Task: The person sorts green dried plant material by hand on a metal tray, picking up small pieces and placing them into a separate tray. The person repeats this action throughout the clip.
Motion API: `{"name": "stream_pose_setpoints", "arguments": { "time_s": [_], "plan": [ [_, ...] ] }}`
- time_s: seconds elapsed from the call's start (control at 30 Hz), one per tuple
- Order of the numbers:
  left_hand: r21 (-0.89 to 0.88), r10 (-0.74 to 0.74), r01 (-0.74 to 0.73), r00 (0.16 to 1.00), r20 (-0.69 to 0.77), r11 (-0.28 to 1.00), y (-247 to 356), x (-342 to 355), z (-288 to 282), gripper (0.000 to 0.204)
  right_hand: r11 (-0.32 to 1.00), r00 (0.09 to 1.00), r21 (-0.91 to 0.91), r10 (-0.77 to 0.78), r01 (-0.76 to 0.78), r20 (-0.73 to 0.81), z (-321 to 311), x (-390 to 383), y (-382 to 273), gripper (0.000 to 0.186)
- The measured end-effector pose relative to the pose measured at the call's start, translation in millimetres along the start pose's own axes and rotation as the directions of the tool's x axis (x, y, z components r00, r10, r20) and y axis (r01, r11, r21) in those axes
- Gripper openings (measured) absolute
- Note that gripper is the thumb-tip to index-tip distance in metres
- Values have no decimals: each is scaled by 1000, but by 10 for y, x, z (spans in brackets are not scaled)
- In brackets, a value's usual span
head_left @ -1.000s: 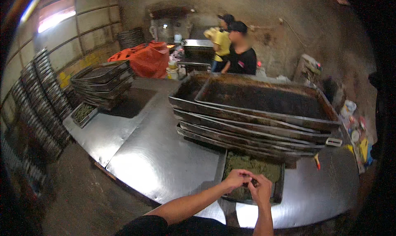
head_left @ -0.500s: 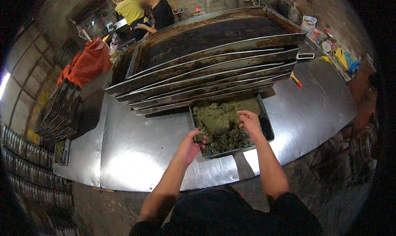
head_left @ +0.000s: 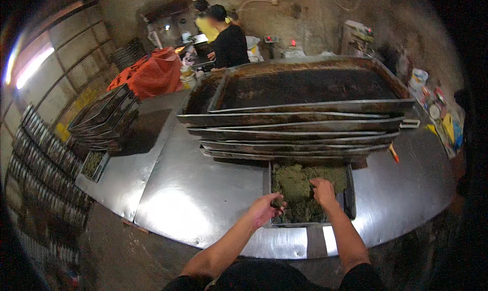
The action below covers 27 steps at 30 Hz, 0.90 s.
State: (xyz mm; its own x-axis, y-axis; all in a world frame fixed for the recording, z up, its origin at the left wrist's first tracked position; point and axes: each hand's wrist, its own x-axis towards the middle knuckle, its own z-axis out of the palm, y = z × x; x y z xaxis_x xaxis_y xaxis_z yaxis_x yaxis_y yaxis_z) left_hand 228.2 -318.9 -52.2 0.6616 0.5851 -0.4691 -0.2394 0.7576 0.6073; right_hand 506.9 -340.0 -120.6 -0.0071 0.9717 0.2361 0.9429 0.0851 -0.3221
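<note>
A metal tray (head_left: 353, 202) full of greenish-brown crumbly material (head_left: 290, 180) stands on the metal table in front of me. The far part of this mass looks finer and paler, the near part darker and lumpier. Over the tray's near left corner, my left hand (head_left: 263, 211) is cupped around a dark clump (head_left: 277, 203) of the stuff. My right hand (head_left: 324, 193) is over the right half of the tray, its fingers curled together at the material. Whatever may be between those fingertips is hidden.
Behind the tray rises a stack of large shallow dark trays (head_left: 305, 108). An orange-handled tool (head_left: 394, 152) lies right of it. At the left are more stacked trays (head_left: 104, 120), a small filled tray (head_left: 95, 165) and an orange cover (head_left: 152, 75). Co-workers (head_left: 231, 44) stand at the back.
My view has tilted upward and turned left, so the table sits lower and more to the right. My left hand still holds the clump; my right hand stays over the tray, fingers curled.
</note>
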Motion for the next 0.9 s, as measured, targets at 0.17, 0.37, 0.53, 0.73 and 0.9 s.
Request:
{"name": "stream_pose_setpoints", "arguments": {
  "time_s": [0.17, 0.37, 0.53, 0.73, 0.9],
  "plan": [
    [-6, 20, -20, 999, -42, 1000, -43, 87, 28, 20, 985, 991, -134, 119, -110, 58, 39, 116, -82, 32],
    [11, 75, -75, 997, 3, 997, 22, 132, 9, 22, 904, 897, -152, 419, -399, 143, 58, 332, 197, 25],
    [-16, 94, -95, 995, -46, 995, 67, 134, 36, 18, 983, 978, -113, -161, 146, -134, 189, 103, 191, 29],
    [46, 47, -46, 999, -23, 998, -4, 220, 175, 20, 972, 964, -98, 227, -215, 140, 126, 241, 118, 16],
    [60, 35, -36, 999, 30, 998, -7, 328, 191, 22, 972, 989, -205, 132, -114, 72, 125, 312, 148, 13]
  ]
}}
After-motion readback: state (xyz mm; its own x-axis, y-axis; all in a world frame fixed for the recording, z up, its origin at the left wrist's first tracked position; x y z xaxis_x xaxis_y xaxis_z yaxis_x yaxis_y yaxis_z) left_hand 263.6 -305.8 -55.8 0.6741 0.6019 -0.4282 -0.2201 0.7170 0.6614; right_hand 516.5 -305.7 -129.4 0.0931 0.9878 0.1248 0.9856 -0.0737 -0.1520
